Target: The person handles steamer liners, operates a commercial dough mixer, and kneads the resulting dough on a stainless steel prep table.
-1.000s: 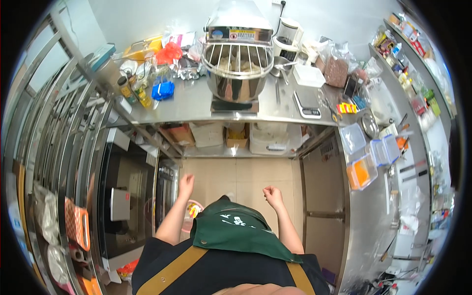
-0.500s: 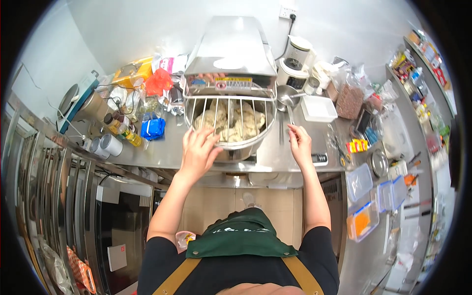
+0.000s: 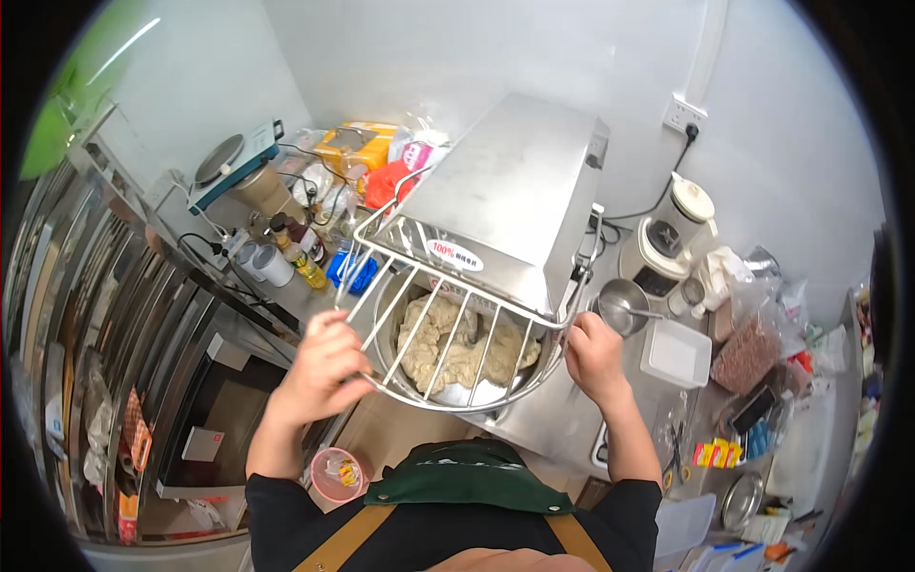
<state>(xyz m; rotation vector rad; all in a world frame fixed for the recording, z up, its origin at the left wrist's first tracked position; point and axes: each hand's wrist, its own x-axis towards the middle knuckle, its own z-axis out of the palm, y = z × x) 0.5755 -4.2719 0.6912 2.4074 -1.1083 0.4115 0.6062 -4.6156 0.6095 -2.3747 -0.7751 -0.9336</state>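
A steel dough mixer (image 3: 505, 181) stands before me, and pale lumpy dough (image 3: 434, 357) lies in its round bowl (image 3: 383, 329). Over the bowl spans a barred wire guard (image 3: 460, 336), and part of the mixing hook shows through the bars. My left hand (image 3: 324, 370) is closed on the left edge of this guard, the thumb near its front corner. Against the guard's right end, my right hand (image 3: 596, 355) is curled into a fist. What its fingers hold is hidden.
Right of the mixer are a steel saucepan (image 3: 621, 305), a white blender (image 3: 667, 238), a white tray (image 3: 677, 354) and a bag of brown granules (image 3: 753, 348). Bottles (image 3: 303, 255), a blue packet (image 3: 353, 272) and cans stand left. A pink bin (image 3: 338, 475) is on the floor.
The view has turned and moved closer to the mixer. My left hand has closed on the guard's left edge. My right hand has come from the counter to the guard's right end.
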